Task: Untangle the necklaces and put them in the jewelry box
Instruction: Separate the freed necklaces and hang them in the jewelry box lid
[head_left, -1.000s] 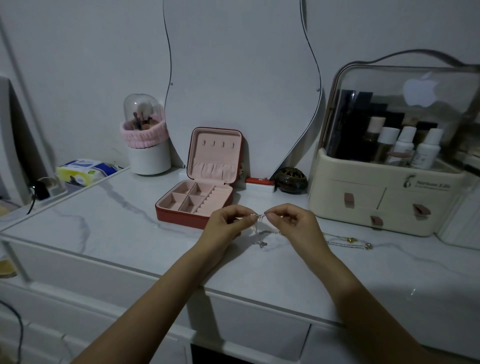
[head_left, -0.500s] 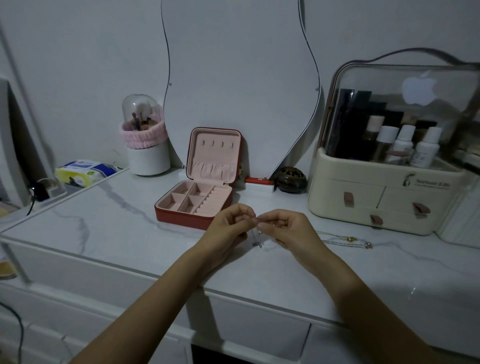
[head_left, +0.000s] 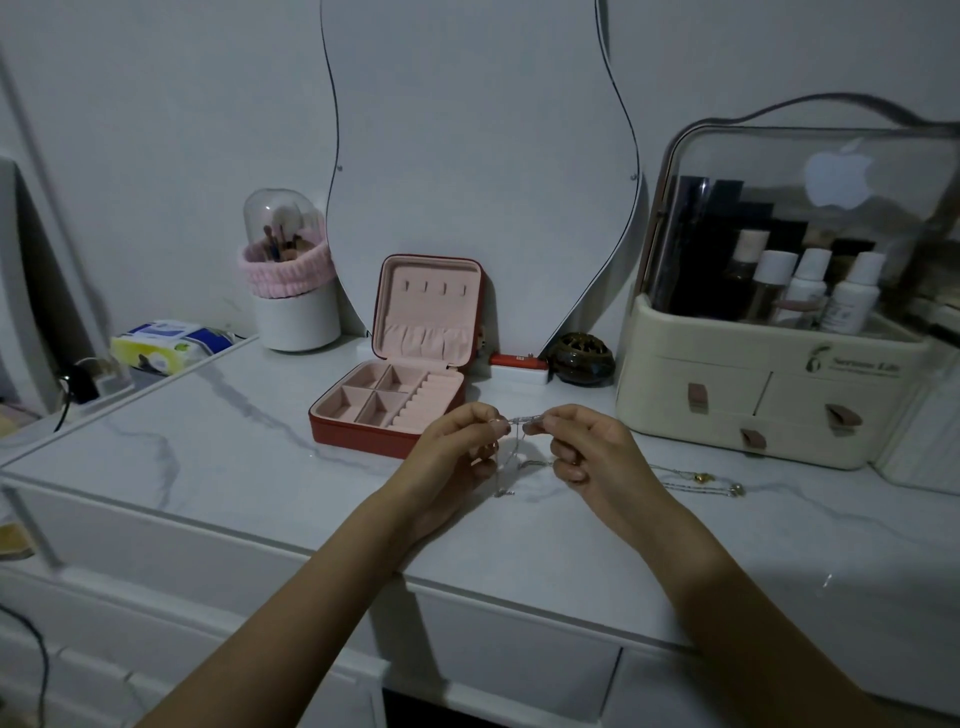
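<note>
A thin silver necklace (head_left: 522, 419) is stretched between my two hands just above the marble tabletop. My left hand (head_left: 457, 457) pinches one end and my right hand (head_left: 592, 449) pinches the other, with loose chain and a small pendant hanging down between them. The red jewelry box (head_left: 387, 402) stands open behind my left hand, its pink compartments bare. Two more necklaces (head_left: 698, 480) with small pendants lie on the tabletop to the right of my right hand.
A cream cosmetics organizer (head_left: 769, 395) with bottles and drawers stands at the right. A wavy mirror (head_left: 478, 156) leans on the wall behind the box, a dark round ornament (head_left: 581, 358) beside it. A brush holder (head_left: 291, 291) and tissue pack (head_left: 161, 347) sit at the left.
My hands came together half a second ago, then drew apart again, pulling a short length of the silver chain taut between them.
</note>
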